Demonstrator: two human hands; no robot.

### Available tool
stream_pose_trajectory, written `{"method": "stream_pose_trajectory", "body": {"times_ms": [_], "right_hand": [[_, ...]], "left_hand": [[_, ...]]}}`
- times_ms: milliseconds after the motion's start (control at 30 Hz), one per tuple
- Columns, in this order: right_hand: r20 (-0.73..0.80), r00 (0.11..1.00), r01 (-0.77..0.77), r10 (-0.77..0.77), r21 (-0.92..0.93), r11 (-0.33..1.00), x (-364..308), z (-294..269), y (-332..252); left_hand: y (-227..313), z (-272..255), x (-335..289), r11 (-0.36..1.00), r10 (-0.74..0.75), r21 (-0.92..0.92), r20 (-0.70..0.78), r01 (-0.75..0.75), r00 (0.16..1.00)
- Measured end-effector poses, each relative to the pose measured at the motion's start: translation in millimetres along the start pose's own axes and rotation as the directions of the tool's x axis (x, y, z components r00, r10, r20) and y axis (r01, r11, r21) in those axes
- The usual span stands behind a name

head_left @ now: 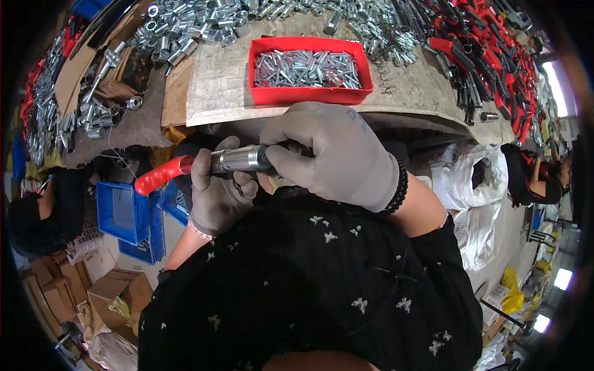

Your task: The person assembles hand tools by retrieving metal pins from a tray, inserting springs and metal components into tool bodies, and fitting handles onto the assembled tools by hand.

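In front of my chest I hold a red-handled metal tool (232, 159) with a shiny cylindrical body and a dark end. My left hand (216, 201), in a grey glove, is closed around it near where the red grip (162, 175) meets the metal. The red grip sticks out to the left. My right hand (337, 151), also gloved, is closed in a pinch at the dark right end. Whatever lies between its thumb and fingers is hidden. Just beyond my hands, a red box (312, 96) holds many small metal pins (306, 67).
Loose metal sockets (185, 31) are heaped at the back of the worktable (216, 93). Red-and-black handled parts (476, 62) pile up at right. Blue crates (124, 213) stand at lower left, white sacks (473, 185) at right. Other people (541, 176) sit on both sides.
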State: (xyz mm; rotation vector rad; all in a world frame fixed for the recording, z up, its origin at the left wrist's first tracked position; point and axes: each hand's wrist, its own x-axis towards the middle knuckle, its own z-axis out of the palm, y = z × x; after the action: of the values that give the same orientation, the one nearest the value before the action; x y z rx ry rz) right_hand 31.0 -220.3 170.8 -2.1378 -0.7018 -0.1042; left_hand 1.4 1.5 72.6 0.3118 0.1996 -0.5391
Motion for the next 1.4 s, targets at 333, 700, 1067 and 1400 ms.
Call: {"method": "stream_pose_trajectory", "body": {"times_ms": [333,700,1067,1400], "right_hand": [[0.002,1.0,0.017,-0.017,-0.256,0.967,-5.2,3.9,7.9],[0.056,0.874,-0.38,0.483,0.698,0.607,-10.2,25.9,18.9],[-0.26,0.948,-0.238,0.184,-0.195,0.951,43.5,-44.0,73.6],[0.205,0.948,-0.046,0.245,-0.672,0.739,103.1,-3.4,88.2]], "left_hand": [[-0.9,3.5,3.6,0.912,0.158,0.342,0.212,-0.225,0.964],[-7.0,-4.6,1.5,0.963,0.189,0.171,0.126,-0.21,0.974],[3.9,-15.0,-1.7,0.983,0.161,0.06,0.143,-0.171,0.977],[12.4,-17.7,-5.5,0.986,0.166,-0.029,0.158,-0.164,0.973]]}}
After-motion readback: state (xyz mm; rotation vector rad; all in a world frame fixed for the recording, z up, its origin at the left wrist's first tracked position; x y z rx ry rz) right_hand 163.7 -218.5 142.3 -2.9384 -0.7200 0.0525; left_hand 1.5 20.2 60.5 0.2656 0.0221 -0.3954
